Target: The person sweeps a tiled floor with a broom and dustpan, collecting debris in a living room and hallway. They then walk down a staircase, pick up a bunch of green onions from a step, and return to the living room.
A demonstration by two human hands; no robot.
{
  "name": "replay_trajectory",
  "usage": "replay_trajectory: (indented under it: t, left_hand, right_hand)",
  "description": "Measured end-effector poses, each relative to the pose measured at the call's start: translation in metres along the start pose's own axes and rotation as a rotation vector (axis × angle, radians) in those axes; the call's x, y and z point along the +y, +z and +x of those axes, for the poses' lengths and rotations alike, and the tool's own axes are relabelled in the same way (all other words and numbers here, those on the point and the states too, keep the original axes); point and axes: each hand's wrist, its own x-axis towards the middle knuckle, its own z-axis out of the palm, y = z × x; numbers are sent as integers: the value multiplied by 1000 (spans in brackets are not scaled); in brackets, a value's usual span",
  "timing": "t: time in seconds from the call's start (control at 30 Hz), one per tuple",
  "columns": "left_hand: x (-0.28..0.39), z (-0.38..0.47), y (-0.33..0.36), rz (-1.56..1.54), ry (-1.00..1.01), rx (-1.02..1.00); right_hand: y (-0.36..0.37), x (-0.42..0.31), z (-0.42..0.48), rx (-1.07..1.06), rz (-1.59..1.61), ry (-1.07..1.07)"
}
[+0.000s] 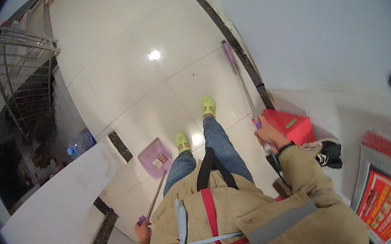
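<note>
My right hand [269, 133] grips the handle of a long broom. Its purple and dark head [229, 55] rests on the tiled floor beside the dark skirting, ahead and to the right. Low on the left, my left hand [143, 231] is closed round the purple-topped handle of a dustpan. The pale purple dustpan [152, 155] lies on the floor near my left foot, with labels on its pan. A small dark speck [193, 74] is on the tiles ahead of my feet, apart from the broom.
A red box [291, 125] stands by the right wall, with dark shoes [330, 155] next to it. Further right is a grey-framed red poster [385, 204]. To the left are a white wall end [65, 196], a large blue water bottle [81, 143] and a metal stair railing [22, 40].
</note>
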Motion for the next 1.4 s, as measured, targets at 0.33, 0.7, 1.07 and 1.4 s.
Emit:
replay_trajectory:
  t: [0.33, 0.7, 1.07, 1.4]
  left_hand:
    - [61, -73, 82, -77, -89, 121]
    - [106, -91, 129, -176, -147, 119]
    - [105, 1, 168, -75, -2, -58]
    - [147, 52, 207, -179, 84, 70]
  right_hand:
    - [25, -83, 34, -462, 115, -68]
    - [-145, -111, 71, -271, 191, -76]
    - [-35, -196, 227, -549, -368, -113]
    - [-56, -262, 277, -819, -368, -269]
